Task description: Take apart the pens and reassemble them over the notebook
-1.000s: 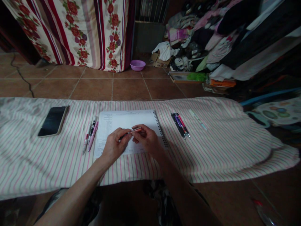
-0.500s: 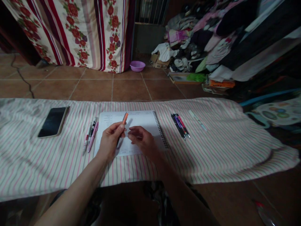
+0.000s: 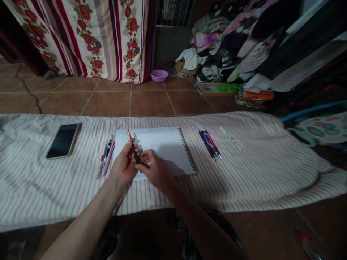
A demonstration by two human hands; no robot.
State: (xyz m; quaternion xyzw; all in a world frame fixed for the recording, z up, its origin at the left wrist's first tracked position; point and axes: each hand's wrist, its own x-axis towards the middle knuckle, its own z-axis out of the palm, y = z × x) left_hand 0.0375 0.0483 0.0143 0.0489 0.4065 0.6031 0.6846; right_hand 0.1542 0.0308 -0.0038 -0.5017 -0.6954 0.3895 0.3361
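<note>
An orange and black pen (image 3: 131,143) stands tilted above a white spiral notebook (image 3: 162,144) on a striped cloth (image 3: 244,169). My left hand (image 3: 123,167) is closed round the pen's lower part. My right hand (image 3: 153,171) pinches the pen's bottom end with thumb and fingers. Both hands rest over the notebook's near left corner. Left of the notebook lie several pens (image 3: 106,158) side by side.
A dark phone (image 3: 63,140) lies at the cloth's left. More pens (image 3: 210,144) and one pale pen (image 3: 230,138) lie right of the notebook. Beyond the cloth are brown floor tiles, a purple bowl (image 3: 159,75), a flowered curtain (image 3: 89,36) and piled clothes (image 3: 238,47).
The pen has swung from lying level between both hands to standing tilted in my left hand. My right hand let go, then came back to pinch its lower end.
</note>
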